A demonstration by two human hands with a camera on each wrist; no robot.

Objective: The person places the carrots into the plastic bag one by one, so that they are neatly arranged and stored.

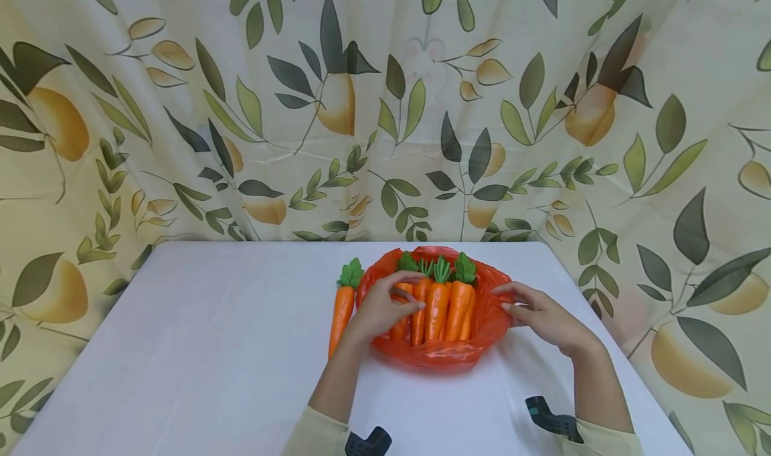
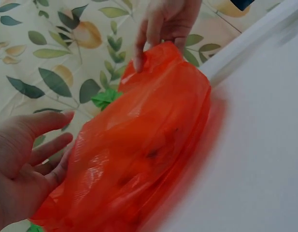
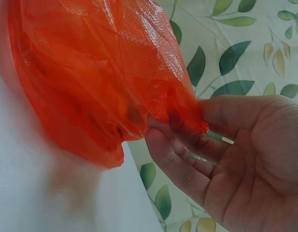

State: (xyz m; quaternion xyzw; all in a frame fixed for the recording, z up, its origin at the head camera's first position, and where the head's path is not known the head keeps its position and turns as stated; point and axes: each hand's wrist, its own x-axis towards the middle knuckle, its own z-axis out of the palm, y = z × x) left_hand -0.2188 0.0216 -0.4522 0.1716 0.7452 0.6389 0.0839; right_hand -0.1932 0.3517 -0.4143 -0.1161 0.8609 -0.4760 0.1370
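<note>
A red plastic bag (image 1: 415,354) lies spread open on the white table, with several orange carrots (image 1: 437,312) side by side in it, their green tops toward the back. My right hand (image 1: 545,319) pinches the bag's right edge between thumb and fingers; in the right wrist view the fingertips (image 3: 161,145) show against the thin red plastic. Over the bag's left side is my left hand (image 1: 382,305), close to the leftmost carrots. Its thumb and fingers stand apart beside the bag's edge in the left wrist view, holding nothing.
One loose carrot (image 1: 342,309) lies on the table just left of the bag, partly behind my left forearm. The white table (image 1: 211,349) extends to both sides. Behind it hangs a curtain (image 1: 385,175) printed with leaves and fruit.
</note>
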